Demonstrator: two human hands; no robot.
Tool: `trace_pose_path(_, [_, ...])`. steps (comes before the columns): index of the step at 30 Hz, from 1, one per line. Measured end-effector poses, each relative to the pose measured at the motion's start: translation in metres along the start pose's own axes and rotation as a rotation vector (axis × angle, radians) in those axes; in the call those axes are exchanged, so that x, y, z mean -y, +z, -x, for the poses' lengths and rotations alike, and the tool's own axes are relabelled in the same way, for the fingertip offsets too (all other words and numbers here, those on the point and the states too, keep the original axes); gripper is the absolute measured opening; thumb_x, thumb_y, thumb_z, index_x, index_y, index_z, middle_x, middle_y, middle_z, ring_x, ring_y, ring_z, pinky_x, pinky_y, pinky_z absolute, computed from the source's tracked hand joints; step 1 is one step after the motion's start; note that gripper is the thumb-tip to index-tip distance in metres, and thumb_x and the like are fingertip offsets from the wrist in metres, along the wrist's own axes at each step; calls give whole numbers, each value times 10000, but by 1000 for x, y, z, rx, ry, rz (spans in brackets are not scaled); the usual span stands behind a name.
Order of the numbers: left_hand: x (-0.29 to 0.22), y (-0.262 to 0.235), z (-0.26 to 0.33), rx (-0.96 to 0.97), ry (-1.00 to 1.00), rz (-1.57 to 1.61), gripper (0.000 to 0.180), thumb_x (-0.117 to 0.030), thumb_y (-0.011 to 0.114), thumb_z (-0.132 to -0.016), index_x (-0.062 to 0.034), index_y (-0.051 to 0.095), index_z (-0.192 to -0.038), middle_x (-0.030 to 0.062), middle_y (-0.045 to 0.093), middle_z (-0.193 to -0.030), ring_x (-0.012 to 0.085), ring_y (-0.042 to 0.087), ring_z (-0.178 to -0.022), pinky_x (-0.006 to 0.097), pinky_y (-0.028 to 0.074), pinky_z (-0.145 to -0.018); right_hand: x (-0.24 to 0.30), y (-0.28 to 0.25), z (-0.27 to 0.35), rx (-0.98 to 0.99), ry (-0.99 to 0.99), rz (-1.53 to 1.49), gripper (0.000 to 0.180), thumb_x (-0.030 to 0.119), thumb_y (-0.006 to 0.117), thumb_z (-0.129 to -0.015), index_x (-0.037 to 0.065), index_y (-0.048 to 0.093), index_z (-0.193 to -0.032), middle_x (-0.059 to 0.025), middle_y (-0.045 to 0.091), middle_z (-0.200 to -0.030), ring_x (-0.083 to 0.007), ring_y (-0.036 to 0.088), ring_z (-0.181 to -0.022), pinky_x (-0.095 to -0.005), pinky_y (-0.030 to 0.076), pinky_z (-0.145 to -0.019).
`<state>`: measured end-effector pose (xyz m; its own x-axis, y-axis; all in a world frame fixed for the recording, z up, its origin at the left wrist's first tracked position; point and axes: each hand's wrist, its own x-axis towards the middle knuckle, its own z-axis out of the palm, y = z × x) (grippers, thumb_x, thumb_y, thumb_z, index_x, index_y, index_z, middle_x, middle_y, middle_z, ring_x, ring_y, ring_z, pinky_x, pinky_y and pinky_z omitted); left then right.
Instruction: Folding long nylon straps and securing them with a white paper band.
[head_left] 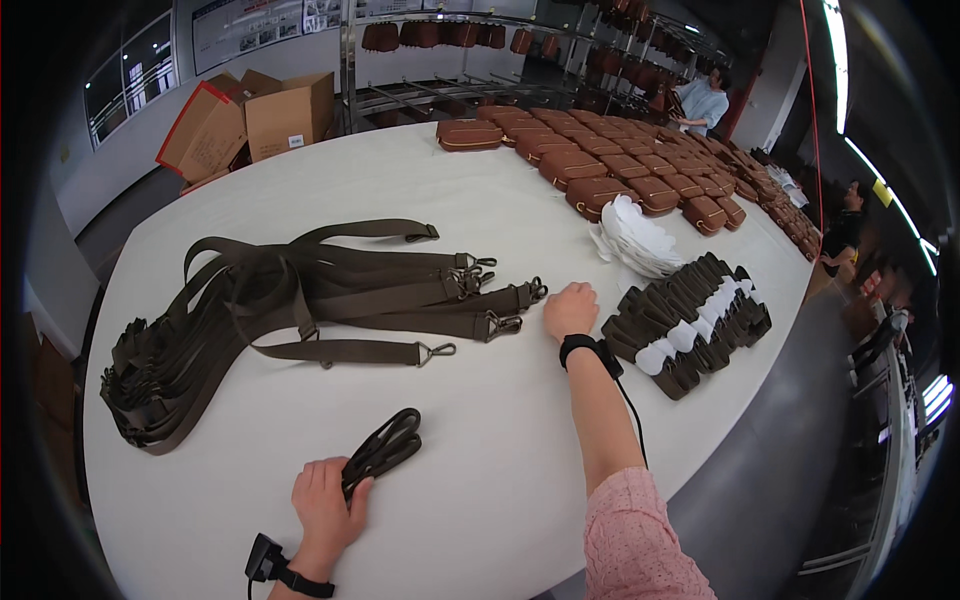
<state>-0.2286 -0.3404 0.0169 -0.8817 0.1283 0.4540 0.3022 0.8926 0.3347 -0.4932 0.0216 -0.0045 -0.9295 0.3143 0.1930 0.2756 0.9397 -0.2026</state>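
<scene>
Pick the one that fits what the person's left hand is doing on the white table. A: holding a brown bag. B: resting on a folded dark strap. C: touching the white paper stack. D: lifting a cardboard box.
B: the left hand lies on a folded dark strap on the white table, far from the brown bags and the cardboard boxes.

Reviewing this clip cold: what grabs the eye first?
A sprawl of dark olive straps with metal clips fans across the white table, left of centre. The left hand presses a folded strap near the front edge, while the right hand rests beside a row of folded strap bundles. Brown bags line the far side.
</scene>
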Motion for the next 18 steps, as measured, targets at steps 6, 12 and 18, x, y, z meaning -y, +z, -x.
trace_pose_path(6, [-3,16,-14,15,-45,-26,311,-231,689,-751,-30,568,-955,96,593,-861,292,535,-780,374,411,-663,-23,33,-60,-405,249,70,251,153,517,-847,13,564,-1051,-155,408,-1372,-278,430,-1181,-387,373,-919])
trace_pose_path(12, [-3,16,-19,11,-31,-18,291,-226,681,-764,-29,575,-949,86,587,-853,287,525,-756,371,410,-635,-11,37,-92,-435,214,112,300,121,465,-873,-2,535,-1138,-145,316,-1470,-279,335,-1315,-402,335,-996])
trace_pose_path(18, [-1,13,-18,-24,-38,-10,291,-215,690,-762,-26,576,-951,84,589,-849,277,530,-744,362,415,-631,-13,39,-92,-381,168,132,510,119,498,-848,-36,409,-1325,-129,391,-1402,-260,314,-1340,-424,203,-1125])
